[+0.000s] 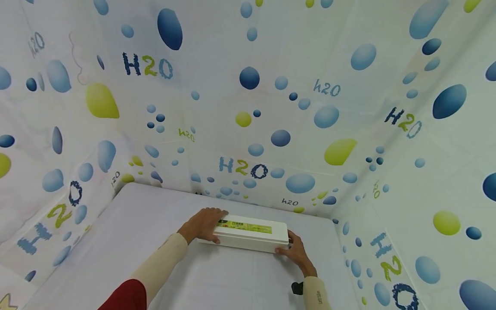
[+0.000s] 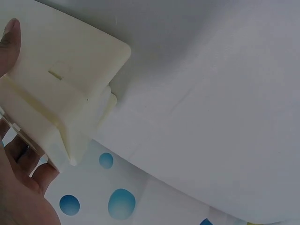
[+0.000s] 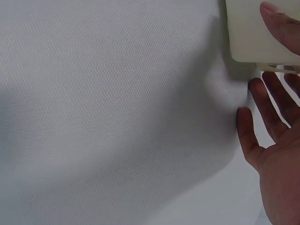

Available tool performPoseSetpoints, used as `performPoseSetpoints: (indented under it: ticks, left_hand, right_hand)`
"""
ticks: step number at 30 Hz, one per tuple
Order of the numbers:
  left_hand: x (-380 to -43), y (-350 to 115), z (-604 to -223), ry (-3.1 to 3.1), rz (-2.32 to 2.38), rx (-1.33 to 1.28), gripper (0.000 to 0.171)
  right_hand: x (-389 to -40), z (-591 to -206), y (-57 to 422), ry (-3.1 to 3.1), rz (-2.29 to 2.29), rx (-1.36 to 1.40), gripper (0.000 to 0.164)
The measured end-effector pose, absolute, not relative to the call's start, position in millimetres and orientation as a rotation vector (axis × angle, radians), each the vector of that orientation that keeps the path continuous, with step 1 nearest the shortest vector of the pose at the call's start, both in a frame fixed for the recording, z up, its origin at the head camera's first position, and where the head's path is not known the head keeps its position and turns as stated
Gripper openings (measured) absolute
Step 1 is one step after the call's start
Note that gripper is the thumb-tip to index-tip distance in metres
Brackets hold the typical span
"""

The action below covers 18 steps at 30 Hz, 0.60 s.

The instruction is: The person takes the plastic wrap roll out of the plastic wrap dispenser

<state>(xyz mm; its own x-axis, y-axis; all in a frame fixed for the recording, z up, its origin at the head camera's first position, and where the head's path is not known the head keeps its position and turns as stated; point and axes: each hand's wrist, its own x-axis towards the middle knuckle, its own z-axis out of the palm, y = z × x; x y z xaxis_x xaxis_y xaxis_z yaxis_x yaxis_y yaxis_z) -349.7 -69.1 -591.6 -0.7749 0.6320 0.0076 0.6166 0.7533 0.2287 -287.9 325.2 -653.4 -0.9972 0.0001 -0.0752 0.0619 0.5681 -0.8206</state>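
A long white plastic box [image 1: 252, 243] with a yellow-green label [image 1: 248, 227] on its top lies crosswise on the white-covered table. My left hand [image 1: 204, 224] grips its left end, with the fingers over the top and the thumb at the front. In the left wrist view, the thumb lies against the flat face of the box [image 2: 75, 44] and the other fingers curl behind it. My right hand [image 1: 295, 249] holds the right end, thumb on the front corner. The right wrist view shows its fingers [image 3: 272, 101] around the end edge, partly cut off by the frame.
The white table [image 1: 131, 232] ends close behind the box. Sheets [image 1: 217, 99] printed with blue and green drops and H2O lettering hang at the back and both sides. A small black object [image 1: 297, 288] sits beside the right wrist.
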Motion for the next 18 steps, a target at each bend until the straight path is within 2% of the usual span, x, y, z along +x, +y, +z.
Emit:
performPoseSetpoints:
  ticks: [18]
  left_hand:
    - [-351.7,-68.9,-591.8,2.845,0.453,0.983,0.09]
  right_hand:
    - [-290.5,-656.2,327.1,2.722,-1.442,0.04,0.095]
